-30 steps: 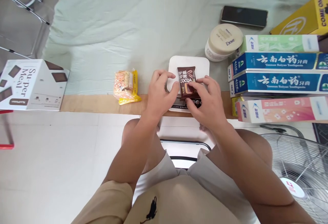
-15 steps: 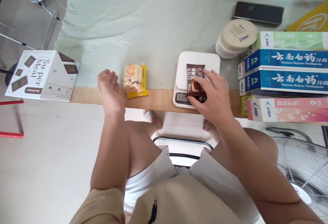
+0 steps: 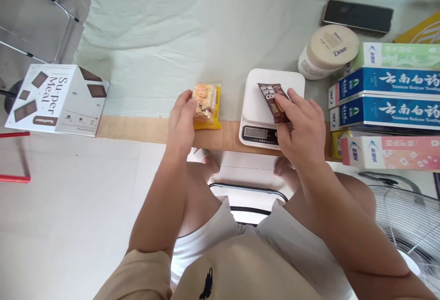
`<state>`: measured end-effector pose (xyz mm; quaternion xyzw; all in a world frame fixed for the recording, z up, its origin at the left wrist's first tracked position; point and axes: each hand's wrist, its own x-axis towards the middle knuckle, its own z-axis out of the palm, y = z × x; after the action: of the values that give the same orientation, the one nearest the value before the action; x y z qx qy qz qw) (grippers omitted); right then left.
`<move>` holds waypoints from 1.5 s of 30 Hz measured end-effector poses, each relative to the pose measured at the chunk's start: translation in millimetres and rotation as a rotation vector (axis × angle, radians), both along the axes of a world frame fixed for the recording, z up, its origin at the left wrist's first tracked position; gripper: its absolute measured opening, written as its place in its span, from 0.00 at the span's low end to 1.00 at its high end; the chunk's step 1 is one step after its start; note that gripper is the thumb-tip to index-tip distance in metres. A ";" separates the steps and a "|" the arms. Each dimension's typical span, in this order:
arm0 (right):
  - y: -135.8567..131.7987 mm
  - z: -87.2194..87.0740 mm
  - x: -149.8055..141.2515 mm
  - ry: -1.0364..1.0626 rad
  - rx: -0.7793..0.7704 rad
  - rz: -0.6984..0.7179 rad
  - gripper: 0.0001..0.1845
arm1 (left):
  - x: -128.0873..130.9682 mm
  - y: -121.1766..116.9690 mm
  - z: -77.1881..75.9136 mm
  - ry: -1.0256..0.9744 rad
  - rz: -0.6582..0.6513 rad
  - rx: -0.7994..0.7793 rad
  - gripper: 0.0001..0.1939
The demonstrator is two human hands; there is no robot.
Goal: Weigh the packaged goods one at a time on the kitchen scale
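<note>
My right hand (image 3: 304, 128) grips a brown cocoa snack packet (image 3: 271, 97), tilted over the white kitchen scale (image 3: 256, 107) at the table's front edge. The packet's lower end is hidden under my fingers. My left hand (image 3: 182, 119) is closed on the left side of a yellow-edged clear packet of biscuits (image 3: 208, 106), which lies on the table left of the scale. The scale's dark display (image 3: 255, 132) faces me.
Stacked toothpaste boxes (image 3: 387, 107) stand right of the scale, with a Dove jar (image 3: 328, 48) and a black phone (image 3: 357, 15) behind. A white Super Meal box (image 3: 57, 100) sits at the table's left corner. A fan (image 3: 409, 226) is at lower right.
My left hand left the scale, swung out left, then came back onto the biscuit packet. My right hand has turned and lifted the cocoa packet on the scale, uncovering the display.
</note>
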<state>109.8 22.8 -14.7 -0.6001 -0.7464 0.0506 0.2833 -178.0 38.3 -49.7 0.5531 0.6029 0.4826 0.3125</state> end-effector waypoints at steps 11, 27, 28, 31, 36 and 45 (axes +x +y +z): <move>3.7 11.8 -27.5 0.081 0.059 0.092 0.25 | 48.6 2.5 24.3 0.224 -0.034 -0.047 0.48; 10.9 8.8 -78.4 -0.007 -0.118 0.095 0.22 | 40.8 -0.1 7.8 0.194 0.031 -0.045 0.42; 10.7 8.6 -79.2 -0.021 -0.107 0.104 0.23 | 40.9 0.1 8.0 0.192 0.033 -0.041 0.42; 9.4 7.6 -81.2 -0.073 -0.087 0.133 0.28 | 41.0 -0.2 11.0 0.185 0.040 -0.054 0.41; 10.7 6.2 -80.8 -0.084 -0.065 0.150 0.24 | 42.1 -1.2 17.8 0.192 0.036 -0.093 0.40; 19.3 17.9 -62.7 0.087 0.022 0.057 0.21 | 43.0 0.0 16.7 0.196 0.002 -0.073 0.38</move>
<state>47.0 42.1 3.2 -0.5727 -0.7506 0.0767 0.3205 -135.0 38.3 -33.0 0.5852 0.6483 0.4042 0.2718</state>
